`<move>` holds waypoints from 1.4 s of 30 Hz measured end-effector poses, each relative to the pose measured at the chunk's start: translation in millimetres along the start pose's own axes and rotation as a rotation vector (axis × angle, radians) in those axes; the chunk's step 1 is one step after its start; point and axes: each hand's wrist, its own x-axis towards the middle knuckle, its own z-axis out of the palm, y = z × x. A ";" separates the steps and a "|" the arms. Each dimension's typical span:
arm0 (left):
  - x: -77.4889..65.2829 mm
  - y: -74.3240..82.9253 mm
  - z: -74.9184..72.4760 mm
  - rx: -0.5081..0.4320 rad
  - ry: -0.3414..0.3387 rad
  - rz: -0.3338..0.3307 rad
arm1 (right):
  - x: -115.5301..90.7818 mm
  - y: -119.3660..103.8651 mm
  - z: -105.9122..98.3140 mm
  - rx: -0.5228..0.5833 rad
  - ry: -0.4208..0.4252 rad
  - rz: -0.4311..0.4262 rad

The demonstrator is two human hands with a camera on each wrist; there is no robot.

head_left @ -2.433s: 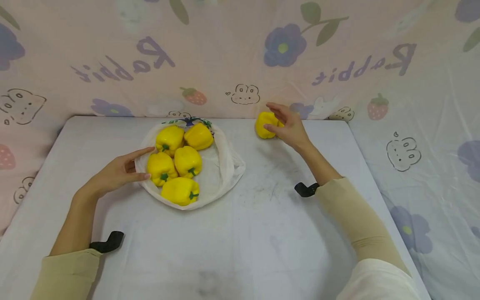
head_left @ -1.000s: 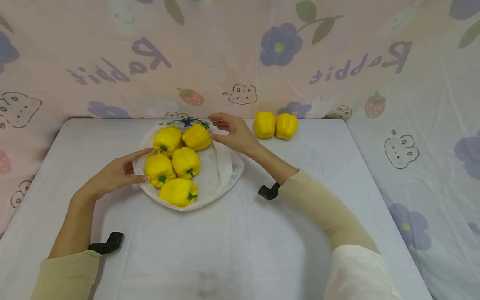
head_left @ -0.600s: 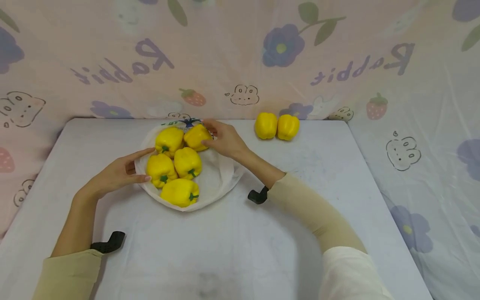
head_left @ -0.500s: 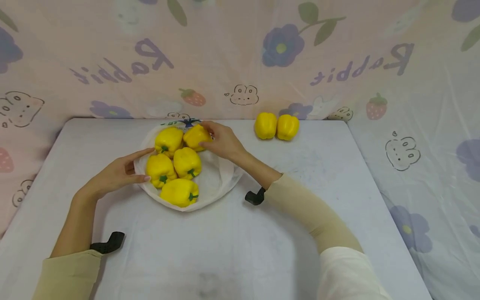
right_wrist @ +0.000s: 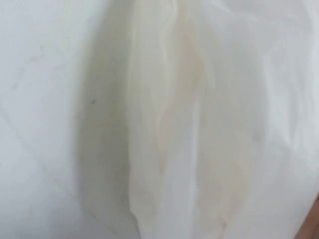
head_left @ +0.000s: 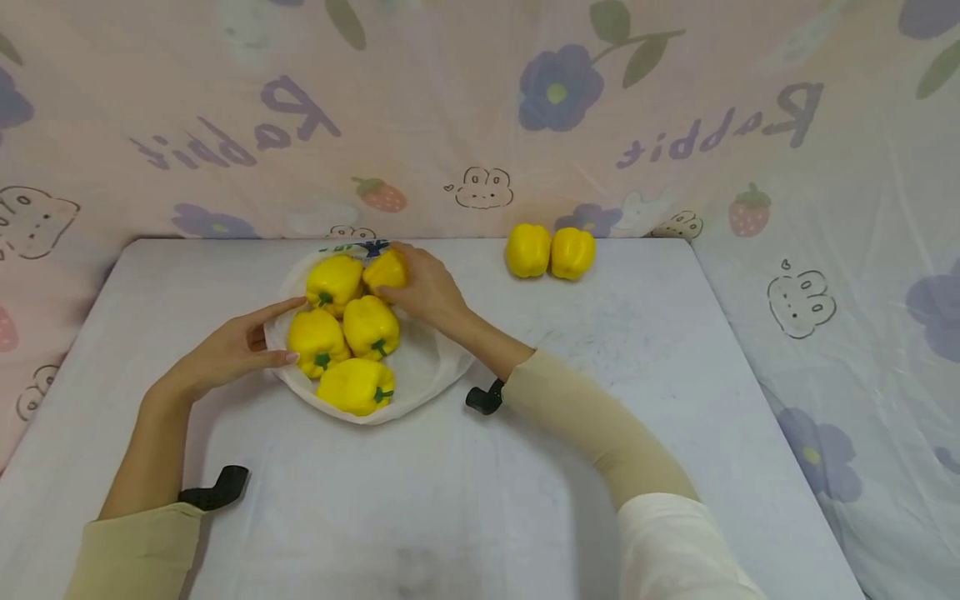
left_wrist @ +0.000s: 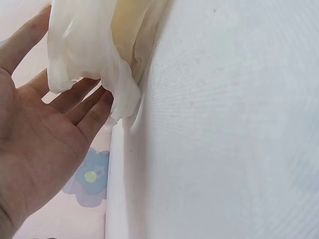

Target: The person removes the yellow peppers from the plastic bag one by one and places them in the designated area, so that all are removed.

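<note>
An unlidded white plastic bag (head_left: pixel 442 367) lies on the table, its mouth spread wide around several yellow bell peppers (head_left: pixel 356 386) with green stems. My right hand (head_left: pixel 427 287) reaches in at the back right and grips one yellow bell pepper (head_left: pixel 386 271), thumb in front and fingers behind, partly hiding it. At the bag's left rim rests my left hand (head_left: pixel 228 346), thumb and index finger spread. In the left wrist view its extended fingers (left_wrist: pixel 94 112) touch the hanging bag edge (left_wrist: pixel 84 45). The right wrist view is filled by blurred white bag plastic (right_wrist: pixel 229 124).
Two more yellow bell peppers (head_left: pixel 528 251) stand side by side at the table's back edge, right of the bag. A patterned curtain (head_left: pixel 450 100) hangs directly behind the white table (head_left: pixel 420 500). Black wrist mounts (head_left: pixel 217 490) stick out inward from both sleeves.
My right hand has left the pair of peppers at the back, moved left into the bag and taken hold of the back-right pepper. My left hand has stayed at the rim.
</note>
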 end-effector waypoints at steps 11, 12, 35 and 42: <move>1.0 -1.6 0.7 -0.017 -0.009 -0.004 | 4.2 -4.4 11.4 -0.092 0.026 0.053; 0.7 -1.4 0.7 -0.023 -0.008 -0.005 | 4.5 -4.4 12.5 -0.102 0.030 0.054; 1.3 0.3 0.6 -0.010 -0.008 -0.010 | 7.3 -3.9 -3.2 -0.020 0.091 -0.023; 0.4 2.6 0.2 -0.003 -0.008 -0.016 | 3.5 -6.3 -22.5 0.039 0.124 -0.052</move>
